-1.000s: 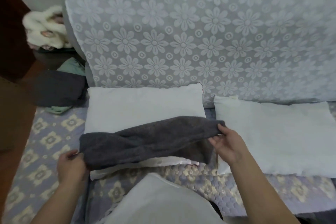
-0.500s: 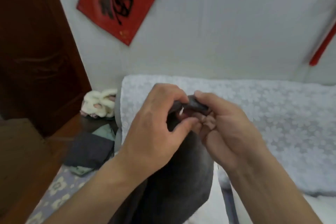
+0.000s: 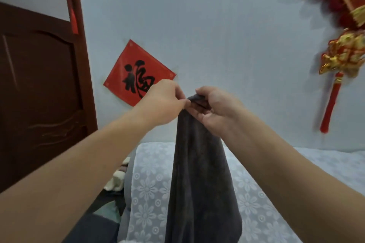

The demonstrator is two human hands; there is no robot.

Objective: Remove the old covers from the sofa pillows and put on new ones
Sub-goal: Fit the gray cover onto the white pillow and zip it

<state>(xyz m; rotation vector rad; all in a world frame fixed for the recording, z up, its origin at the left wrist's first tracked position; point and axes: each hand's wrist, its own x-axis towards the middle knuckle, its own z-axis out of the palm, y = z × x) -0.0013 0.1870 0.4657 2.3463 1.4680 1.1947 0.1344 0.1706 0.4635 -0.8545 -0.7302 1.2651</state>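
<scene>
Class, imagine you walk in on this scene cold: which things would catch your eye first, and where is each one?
First, the two hands, left and right, meet mid-frame, pinching the top of a dark grey cover that hangs down over the floral sofa back. Next, a red paper sign sits on the wall just behind the left hand. A red and gold ornament hangs at the right edge.

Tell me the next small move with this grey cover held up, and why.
Probably part the hands to open the grey cover. Both the left hand and right hand pinch its top edge close together, so it hangs bunched above the sofa back.
</scene>
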